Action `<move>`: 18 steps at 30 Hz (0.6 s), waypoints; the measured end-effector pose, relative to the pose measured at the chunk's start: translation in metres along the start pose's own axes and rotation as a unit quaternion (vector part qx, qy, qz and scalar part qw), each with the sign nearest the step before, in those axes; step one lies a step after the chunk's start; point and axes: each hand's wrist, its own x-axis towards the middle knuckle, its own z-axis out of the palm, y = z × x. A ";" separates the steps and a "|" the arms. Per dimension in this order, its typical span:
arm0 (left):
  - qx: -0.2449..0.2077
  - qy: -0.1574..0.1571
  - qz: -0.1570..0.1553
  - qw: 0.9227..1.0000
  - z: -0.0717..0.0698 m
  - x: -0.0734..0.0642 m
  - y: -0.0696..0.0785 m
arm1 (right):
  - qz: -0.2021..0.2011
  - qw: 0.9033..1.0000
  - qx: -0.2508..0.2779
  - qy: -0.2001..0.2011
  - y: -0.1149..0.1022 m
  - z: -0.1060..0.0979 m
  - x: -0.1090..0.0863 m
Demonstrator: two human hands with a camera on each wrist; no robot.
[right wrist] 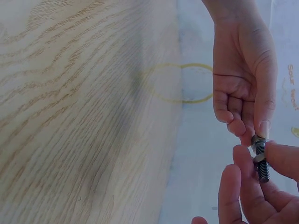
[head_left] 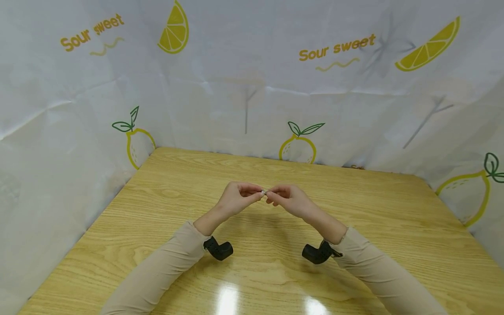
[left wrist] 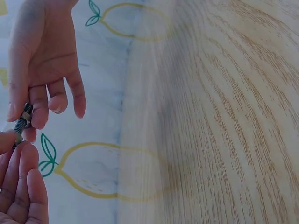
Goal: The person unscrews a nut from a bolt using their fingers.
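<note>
Between the two hands is a small dark metal bolt with visible threads. A shiny hex nut sits partway along it. My left hand pinches one end of the bolt between thumb and fingertips, partly covering the hex-shaped piece there. From the other side my right hand has its thumb and index finger on the nut, its other fingers loosely bent. In the left wrist view the bolt runs from the left hand's fingertips up to the right hand. Both hands are above the table.
The wood-grain table spreads beneath the arms. A white curtain with lemon prints stands along its back and sides. Each wrist wears a black camera mount, a left one and a right one.
</note>
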 end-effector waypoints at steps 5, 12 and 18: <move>-0.002 0.000 0.003 1.000 0.000 -0.001 0.001 | -0.027 0.999 0.013 0.023 0.000 0.000 0.001; 0.003 -0.003 0.004 1.000 -0.001 0.000 -0.001 | -0.014 1.000 0.001 -0.010 0.001 -0.003 0.001; 0.006 0.000 0.006 1.000 0.000 0.001 -0.003 | -0.007 1.000 0.001 0.009 -0.001 -0.001 0.000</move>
